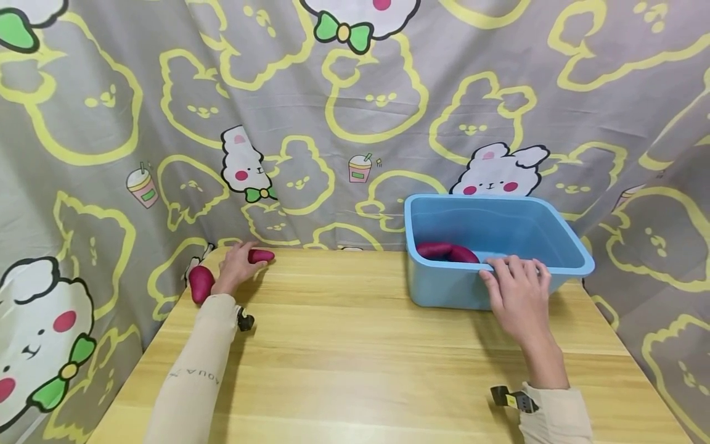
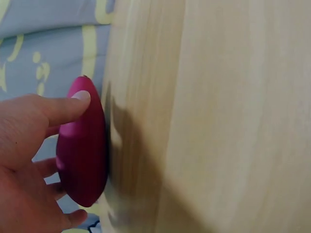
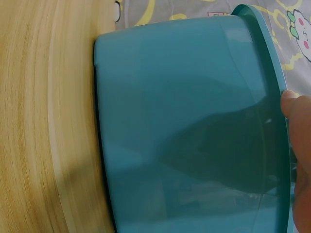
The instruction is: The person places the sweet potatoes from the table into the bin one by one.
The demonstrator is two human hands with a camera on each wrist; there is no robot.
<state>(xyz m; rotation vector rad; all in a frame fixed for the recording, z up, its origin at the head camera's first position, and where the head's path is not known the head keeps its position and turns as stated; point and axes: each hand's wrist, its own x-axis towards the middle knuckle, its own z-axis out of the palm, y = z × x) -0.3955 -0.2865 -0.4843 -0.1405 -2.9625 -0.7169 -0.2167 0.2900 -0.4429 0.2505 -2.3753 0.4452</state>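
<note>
At the table's far left, my left hand (image 1: 237, 269) holds a purple-red sweet potato (image 1: 262, 255). In the left wrist view the thumb lies across the sweet potato (image 2: 82, 155) near one end, and the other fingers curl behind it. Another sweet potato (image 1: 201, 285) lies at the left edge, beside the left wrist. On the right, my right hand (image 1: 520, 296) grips the front rim of a blue plastic bin (image 1: 449, 287), its fingers over the rim and thumb outside. Two sweet potatoes (image 1: 432, 249) show inside the bin at its left; the front wall hides their lower parts.
The wooden table (image 1: 344, 345) runs back to a grey curtain (image 1: 310, 111) with yellow outlines and white rabbits. The curtain also hangs along both sides. A black wrist-camera mount (image 1: 245, 319) sits on the left wrist, another mount (image 1: 513, 399) on the right.
</note>
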